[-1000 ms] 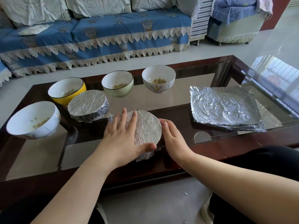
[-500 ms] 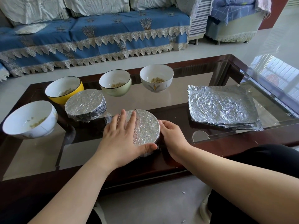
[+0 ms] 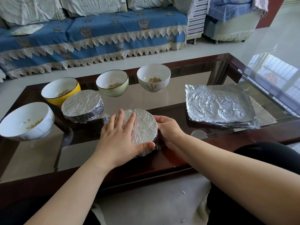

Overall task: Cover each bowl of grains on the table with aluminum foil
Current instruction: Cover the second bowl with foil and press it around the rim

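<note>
Resting flat, left hand (image 3: 119, 140) fingers (image 3: 121, 116) cover the foil-wrapped bowl (image 3: 144, 125) (right hand (image 3: 168, 129) cups its side).

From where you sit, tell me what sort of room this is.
Most likely a home living room: a sofa with a blue lace-trimmed cover, a low glass-topped coffee table, and an armchair on a tiled floor.
</note>
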